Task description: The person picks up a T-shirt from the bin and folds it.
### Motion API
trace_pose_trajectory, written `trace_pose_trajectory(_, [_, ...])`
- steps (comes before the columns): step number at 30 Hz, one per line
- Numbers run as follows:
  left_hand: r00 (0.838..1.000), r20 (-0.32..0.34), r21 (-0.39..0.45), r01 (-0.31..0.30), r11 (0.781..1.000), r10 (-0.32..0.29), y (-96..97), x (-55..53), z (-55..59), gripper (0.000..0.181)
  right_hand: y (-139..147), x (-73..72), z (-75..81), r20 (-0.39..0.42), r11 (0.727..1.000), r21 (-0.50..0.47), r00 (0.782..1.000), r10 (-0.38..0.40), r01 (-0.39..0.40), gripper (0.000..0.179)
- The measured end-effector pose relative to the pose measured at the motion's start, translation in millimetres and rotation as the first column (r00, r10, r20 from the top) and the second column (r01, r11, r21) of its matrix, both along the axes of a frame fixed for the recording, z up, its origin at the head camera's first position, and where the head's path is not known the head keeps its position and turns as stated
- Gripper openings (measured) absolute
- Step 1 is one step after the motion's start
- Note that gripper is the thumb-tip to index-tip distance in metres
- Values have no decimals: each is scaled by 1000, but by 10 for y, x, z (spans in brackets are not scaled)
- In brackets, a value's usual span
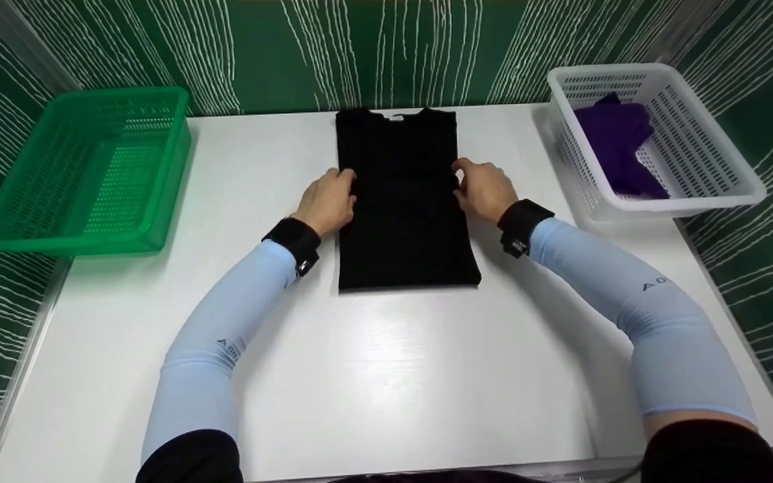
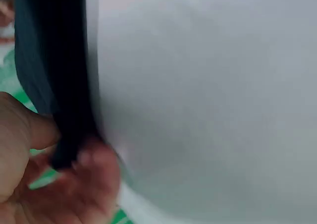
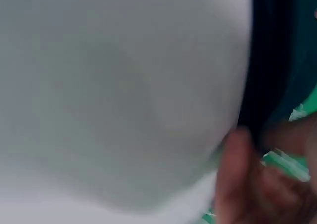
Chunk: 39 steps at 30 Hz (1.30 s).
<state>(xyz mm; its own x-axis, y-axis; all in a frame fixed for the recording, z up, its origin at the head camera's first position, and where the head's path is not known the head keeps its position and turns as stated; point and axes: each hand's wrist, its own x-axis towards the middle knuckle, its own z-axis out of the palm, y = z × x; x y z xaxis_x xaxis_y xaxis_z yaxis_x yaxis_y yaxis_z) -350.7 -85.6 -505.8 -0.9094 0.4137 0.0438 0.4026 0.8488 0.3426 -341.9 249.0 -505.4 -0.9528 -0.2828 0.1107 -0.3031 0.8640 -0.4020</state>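
A black shirt (image 1: 403, 208), folded into a long rectangle, lies on the white table with its neckline toward the back wall. At the shirt's left edge, about midway along, my left hand (image 1: 328, 203) pinches the cloth. Thumb and fingers (image 2: 99, 172) close on the dark fabric in the left wrist view. Across from it, my right hand (image 1: 487, 191) pinches the right edge at nearly the same height. The right wrist view is blurred, but the dark cloth (image 3: 270, 60) runs between the thumb and fingers there.
A green plastic basket (image 1: 170, 168) with nothing visible inside stands at the left. On the right, a white basket (image 1: 688, 203) holds purple cloth (image 1: 618, 144). Green walls with white streaks border the white table (image 1: 386, 376) at the back and sides.
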Motion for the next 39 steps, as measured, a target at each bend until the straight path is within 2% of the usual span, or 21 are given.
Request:
trace_pose_trajectory(1, [1000,-17,-29,17,999,-17,44,95,68,51,-92,121,98,-46,998,57,999,-6,9,46])
trace_pose_trajectory(2, [998,-29,-62,46,997,-48,89,195,132,58,-144,183,112,-84,996,90,996,24,-17,47])
trace_pose_trajectory(4, [989,-39,-129,134,983,-140,159,334,151,74,-286,307,127,-130,983,146,983,133,-114,51])
trace_pose_trajectory(5, [981,-19,-161,186,969,-192,198,399,162,84,-369,369,136,-129,969,175,971,199,-176,56])
trace_pose_trajectory(7, [964,38,-223,265,938,-264,286,509,158,104,-531,471,127,-75,932,217,947,311,-289,70])
trace_pose_trajectory(9, [952,104,-271,305,913,-287,357,580,133,121,-644,527,79,32,894,252,927,374,-370,84])
trace_pose_trajectory(10, [950,132,-289,311,905,-284,384,599,114,127,-674,543,38,89,879,273,920,381,-390,90])
trace_pose_trajectory(13, [948,211,-316,297,901,-238,432,610,38,138,-681,541,-111,226,862,295,907,355,-412,100])
trace_pose_trajectory(16, [940,277,-316,284,905,-198,427,593,2,140,-627,513,-199,289,862,310,904,316,-401,104])
trace_pose_trajectory(19, [936,312,-316,263,911,-162,386,582,-4,140,-552,509,-197,327,874,309,905,272,-375,110])
trace_pose_trajectory(24, [946,306,-314,204,927,-105,234,622,-33,142,-360,567,-182,380,911,278,906,187,-304,125])
trace_pose_trajectory(27, [948,308,-309,177,934,-78,124,685,-53,145,-190,654,-193,379,938,243,914,143,-248,133])
trace_pose_trajectory(30, [940,335,-309,172,935,-62,8,778,-36,151,2,768,-178,376,944,253,920,107,-213,135])
trace_pose_trajectory(32, [933,356,-335,189,923,-62,-72,853,1,157,116,849,-120,395,937,282,915,81,-204,135])
trace_pose_trajectory(35, [932,347,-375,236,897,-100,-177,977,85,159,219,954,64,460,939,282,887,48,-197,133])
trace_pose_trajectory(37, [942,296,-411,273,870,-156,-230,1071,142,148,244,1020,198,491,951,251,870,36,-181,130])
trace_pose_trajectory(39, [949,201,-448,309,839,-242,-255,1166,180,127,241,1102,294,474,963,202,878,61,-176,126])
